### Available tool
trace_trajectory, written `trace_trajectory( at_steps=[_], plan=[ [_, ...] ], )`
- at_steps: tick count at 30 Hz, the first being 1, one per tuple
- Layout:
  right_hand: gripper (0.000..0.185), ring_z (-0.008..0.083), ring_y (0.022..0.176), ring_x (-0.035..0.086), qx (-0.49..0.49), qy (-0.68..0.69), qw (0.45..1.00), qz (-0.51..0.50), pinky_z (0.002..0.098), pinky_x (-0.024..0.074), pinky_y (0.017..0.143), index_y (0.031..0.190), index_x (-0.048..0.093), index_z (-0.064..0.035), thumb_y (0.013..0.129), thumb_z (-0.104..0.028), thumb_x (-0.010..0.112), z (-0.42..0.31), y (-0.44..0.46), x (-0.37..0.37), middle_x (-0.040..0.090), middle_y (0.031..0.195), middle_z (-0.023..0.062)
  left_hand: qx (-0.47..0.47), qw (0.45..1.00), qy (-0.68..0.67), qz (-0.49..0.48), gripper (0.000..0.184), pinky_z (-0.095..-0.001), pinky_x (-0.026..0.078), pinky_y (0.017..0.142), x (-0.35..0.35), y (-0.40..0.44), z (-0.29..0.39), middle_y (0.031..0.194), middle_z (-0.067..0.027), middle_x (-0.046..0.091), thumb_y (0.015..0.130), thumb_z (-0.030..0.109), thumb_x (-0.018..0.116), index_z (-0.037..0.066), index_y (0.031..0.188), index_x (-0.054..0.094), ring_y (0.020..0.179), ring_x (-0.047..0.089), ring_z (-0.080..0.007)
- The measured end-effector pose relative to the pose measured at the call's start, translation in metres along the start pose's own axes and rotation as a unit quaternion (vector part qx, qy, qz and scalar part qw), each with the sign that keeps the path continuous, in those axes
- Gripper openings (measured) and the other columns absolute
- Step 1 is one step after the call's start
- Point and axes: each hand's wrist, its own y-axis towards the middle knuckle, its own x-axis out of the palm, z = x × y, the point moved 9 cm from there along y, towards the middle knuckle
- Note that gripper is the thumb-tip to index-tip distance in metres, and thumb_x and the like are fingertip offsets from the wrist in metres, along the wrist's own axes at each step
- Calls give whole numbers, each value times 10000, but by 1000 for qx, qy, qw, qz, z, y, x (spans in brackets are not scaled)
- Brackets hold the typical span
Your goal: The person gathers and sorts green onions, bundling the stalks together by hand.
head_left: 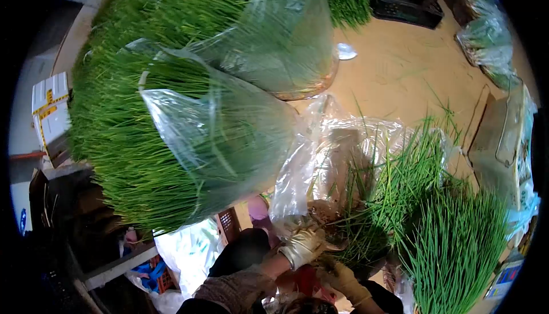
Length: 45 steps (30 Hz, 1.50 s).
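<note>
My left hand (pixel 304 246), in a pale shiny glove, is low in the centre of the head view, beside clear plastic sheeting (pixel 294 191). Its fingers curl near brown debris and a small brownish object. My right hand (pixel 342 280), in a yellowish glove, is just below and to the right; its fingers are partly hidden, and I cannot make out what it holds. Loose green stalks (pixel 363 240) lie right beside both hands. Further right stands a thick bunch of green stalks (pixel 452 251). Large clear bags of green stalks (pixel 246 137) lie up and to the left.
A black device (pixel 407 10) is at the top right. Bagged bundles (pixel 489 45) and a clear-sided bin (pixel 497 137) line the right edge. White boxes (pixel 51 111) stand at far left. A knee in dark cloth (pixel 240 257) is near the bottom.
</note>
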Motion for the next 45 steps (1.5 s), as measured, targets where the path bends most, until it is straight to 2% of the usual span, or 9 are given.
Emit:
trace_trajectory(
  at_steps=[6,10,16,22,25,28,36,40,45],
  plan=[
    [359,187,1025,525,65,194,969,138,308,431,876,1199,470,18,874,-114,545,-29,-17,-20,550,1127,98,-182,980,-75,-11,370,-408,405,897,36,-88,-69,1093,-192,546,846,282,476,30,1113,521,989,530,-348],
    [295,182,983,537,18,245,960,133,307,445,858,1141,508,28,879,-104,535,-195,-25,-42,560,1084,100,-158,885,-279,338,267,-322,462,801,-151,-191,-57,996,-87,611,891,245,459,79,1073,563,904,582,-226],
    [305,201,1010,528,-248,88,950,166,308,402,919,1165,506,19,893,-118,504,-514,6,-49,572,1109,137,-210,682,-133,688,318,-303,414,886,-427,-386,-163,1154,-153,522,895,88,475,-28,1190,451,1034,514,-182],
    [430,185,995,527,-227,-54,957,173,277,406,879,1178,484,56,880,-245,556,-591,96,-22,570,1055,112,-503,685,-333,409,692,-364,250,1044,-498,-339,-317,1352,-157,383,866,539,422,5,1305,382,1246,356,-270],
    [508,134,794,534,-132,184,967,116,251,424,757,1185,500,13,833,-335,611,-599,100,13,578,954,40,-472,661,-465,352,584,-324,246,1053,-469,-282,-418,1400,-121,319,913,436,387,28,1330,350,1288,299,-250],
    [533,118,739,520,-110,169,976,80,243,427,693,1216,474,-5,824,-337,617,-606,86,33,570,931,24,-259,813,-436,288,709,-320,211,1069,-492,-207,-401,1410,-141,291,863,550,411,39,1346,326,1283,310,-239],
    [391,170,982,504,-77,-6,981,178,266,388,879,1190,484,13,859,-176,570,-506,53,22,575,1086,93,-165,921,-233,266,821,-401,301,1026,-437,-247,-283,1304,-292,367,822,516,479,-60,1348,223,1240,356,-359],
    [353,152,940,523,-128,-55,970,198,262,404,847,1177,503,-18,850,-130,574,-504,41,36,598,1037,81,-141,939,-34,311,770,-411,268,1035,-427,-281,-198,1303,-345,304,776,333,591,-75,1328,242,1233,324,-417],
    [355,137,998,513,-168,-31,966,192,247,376,890,1188,508,-45,838,-52,565,-494,45,32,587,1083,59,-8,860,-344,377,499,-361,243,1057,-426,-319,-200,1348,-203,355,826,136,564,-15,1273,402,1282,306,-302]
  ],
)
